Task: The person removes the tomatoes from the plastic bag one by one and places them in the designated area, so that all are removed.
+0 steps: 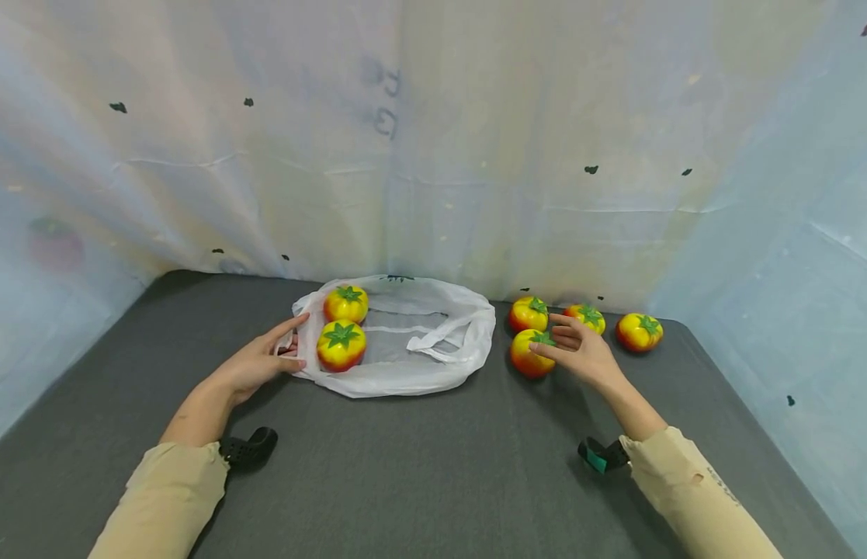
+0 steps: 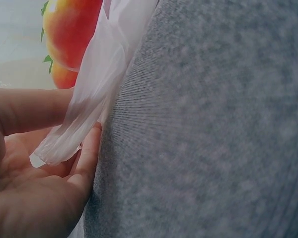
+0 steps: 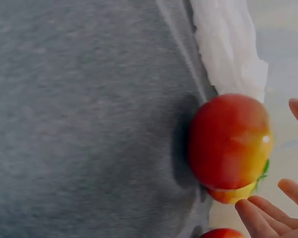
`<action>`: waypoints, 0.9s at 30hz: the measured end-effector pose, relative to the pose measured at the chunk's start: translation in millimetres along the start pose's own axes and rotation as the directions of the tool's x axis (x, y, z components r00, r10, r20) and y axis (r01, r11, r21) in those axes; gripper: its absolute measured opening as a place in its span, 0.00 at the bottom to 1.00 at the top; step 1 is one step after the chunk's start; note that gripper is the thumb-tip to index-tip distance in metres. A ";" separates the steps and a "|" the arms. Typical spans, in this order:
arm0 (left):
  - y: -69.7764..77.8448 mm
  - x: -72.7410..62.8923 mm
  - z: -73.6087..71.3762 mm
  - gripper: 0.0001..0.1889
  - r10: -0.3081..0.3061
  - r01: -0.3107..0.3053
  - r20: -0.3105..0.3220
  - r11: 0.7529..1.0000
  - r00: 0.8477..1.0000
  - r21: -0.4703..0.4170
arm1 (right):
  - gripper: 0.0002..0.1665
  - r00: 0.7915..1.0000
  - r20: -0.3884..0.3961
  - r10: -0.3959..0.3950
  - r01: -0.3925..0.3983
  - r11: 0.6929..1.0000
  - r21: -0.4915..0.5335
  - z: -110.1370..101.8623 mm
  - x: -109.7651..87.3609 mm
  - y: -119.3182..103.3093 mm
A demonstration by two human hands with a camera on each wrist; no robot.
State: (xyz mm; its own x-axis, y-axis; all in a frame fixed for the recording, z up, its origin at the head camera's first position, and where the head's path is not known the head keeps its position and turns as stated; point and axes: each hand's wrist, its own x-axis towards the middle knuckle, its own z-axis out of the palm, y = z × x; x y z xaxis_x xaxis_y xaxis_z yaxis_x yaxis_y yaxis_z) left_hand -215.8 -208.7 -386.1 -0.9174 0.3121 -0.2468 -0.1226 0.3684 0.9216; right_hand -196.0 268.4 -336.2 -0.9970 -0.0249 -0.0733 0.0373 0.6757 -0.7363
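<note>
A white plastic bag (image 1: 405, 380) lies on the dark table with its mouth spread, and two red-and-yellow tomatoes (image 1: 341, 346) with green tops sit inside its left end. At that end my left hand (image 1: 254, 361) holds the bag's edge. The left wrist view shows the white film (image 2: 97, 84) running between the thumb and fingers. To the right of the bag, my right hand (image 1: 580, 349) reaches over the nearer of two tomatoes (image 1: 528, 359), thumb and fingers spread. In the right wrist view, a gap shows between the fingertips (image 3: 248, 210) and that tomato.
Behind the nearer tomato stands another tomato (image 1: 528, 314). Two further tomatoes, one partly behind my right hand (image 1: 587, 317) and one farther right (image 1: 639, 332), stand near the table's back edge. A pale plastic sheet (image 1: 475, 194) hangs behind and beside the table (image 1: 405, 473).
</note>
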 end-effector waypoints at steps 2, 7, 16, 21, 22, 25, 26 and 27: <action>0.1 0.3 -0.2 0.47 0.000 0.000 0.004 1.000 1.000 -0.004 | 0.48 1.000 -0.011 -0.011 0.011 1.000 0.011 -2.2 1.1 -1.6; 0.2 -0.2 -0.3 0.47 -0.008 0.008 0.007 1.000 1.000 -0.008 | 0.47 0.999 -0.033 -0.024 0.024 0.999 0.023 -4.4 3.2 -4.1; -0.3 -0.6 -0.3 0.47 0.024 -0.024 0.003 1.000 1.000 -0.007 | 0.47 0.998 -0.040 -0.046 0.048 0.998 0.033 -4.6 5.7 -10.7; 0.0 -1.1 -1.1 0.48 0.024 -0.024 0.009 1.000 1.000 -0.011 | 0.46 0.996 -0.037 -0.079 0.082 0.992 0.093 -1.5 8.9 -18.7; 0.1 -1.0 -1.2 0.48 0.023 -0.022 0.010 1.000 1.000 -0.011 | 0.46 0.996 -0.037 -0.082 0.085 0.991 0.104 -0.4 9.5 -20.4; 0.2 -0.7 -1.4 0.48 0.022 -0.022 0.013 1.000 1.000 -0.013 | 0.44 0.995 -0.037 -0.091 0.096 0.984 0.153 4.0 11.5 -25.9; 0.1 -0.6 -1.4 0.48 0.022 -0.022 0.014 1.000 1.000 -0.013 | 0.43 0.995 -0.038 -0.092 0.097 0.982 0.163 5.7 12.1 -27.8; 0.1 -0.4 -1.4 0.48 0.022 -0.022 0.014 1.000 1.000 -0.013 | 0.42 0.995 -0.038 -0.094 0.099 0.980 0.174 7.5 12.7 -29.8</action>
State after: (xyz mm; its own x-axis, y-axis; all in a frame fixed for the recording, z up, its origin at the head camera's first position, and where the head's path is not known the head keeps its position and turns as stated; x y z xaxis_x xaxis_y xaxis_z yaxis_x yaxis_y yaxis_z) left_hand -216.0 -210.0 -385.6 -0.9144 0.3327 -0.2306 -0.1074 0.3498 0.9306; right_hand -209.2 242.4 -320.2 -0.9979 -0.0601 0.0222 -0.0508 0.5316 -0.8455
